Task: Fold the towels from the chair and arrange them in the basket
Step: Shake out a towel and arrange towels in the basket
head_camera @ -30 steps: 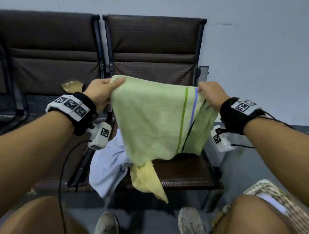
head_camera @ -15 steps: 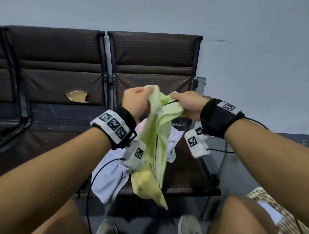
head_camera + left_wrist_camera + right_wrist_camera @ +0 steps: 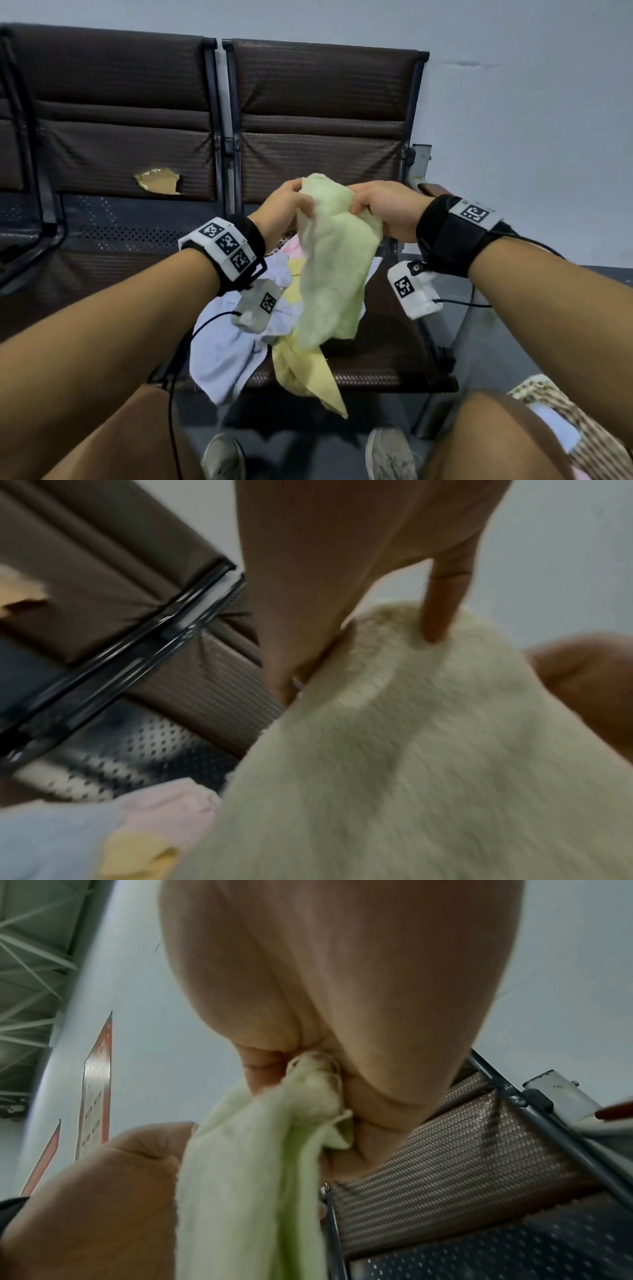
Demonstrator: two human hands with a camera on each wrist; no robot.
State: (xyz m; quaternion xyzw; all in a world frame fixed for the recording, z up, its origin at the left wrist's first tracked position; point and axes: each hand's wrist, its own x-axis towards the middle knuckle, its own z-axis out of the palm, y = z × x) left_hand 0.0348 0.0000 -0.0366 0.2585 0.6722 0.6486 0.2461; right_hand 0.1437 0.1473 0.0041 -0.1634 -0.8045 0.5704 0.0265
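A pale green towel (image 3: 334, 267) hangs doubled over in mid-air above the brown chair seat (image 3: 383, 346). My left hand (image 3: 286, 205) grips its top edge on the left, and my right hand (image 3: 380, 205) pinches the top edge on the right, the two hands close together. In the left wrist view a finger presses into the green towel (image 3: 411, 750). The right wrist view shows the bunched corner of the towel (image 3: 308, 1093) caught between my fingers. A yellow towel (image 3: 308, 373), a light blue towel (image 3: 226, 356) and a pink one (image 3: 294, 248) lie heaped on the seat.
A woven basket (image 3: 589, 435) with something white inside sits on the floor at the lower right, beside my knee. A second brown chair (image 3: 113, 137) with a torn back stands to the left. A grey wall is behind. My shoes are below the seat.
A second ago the green towel was stretched wide between my hands. My hands have come together, folding it in half, and it now hangs narrower.
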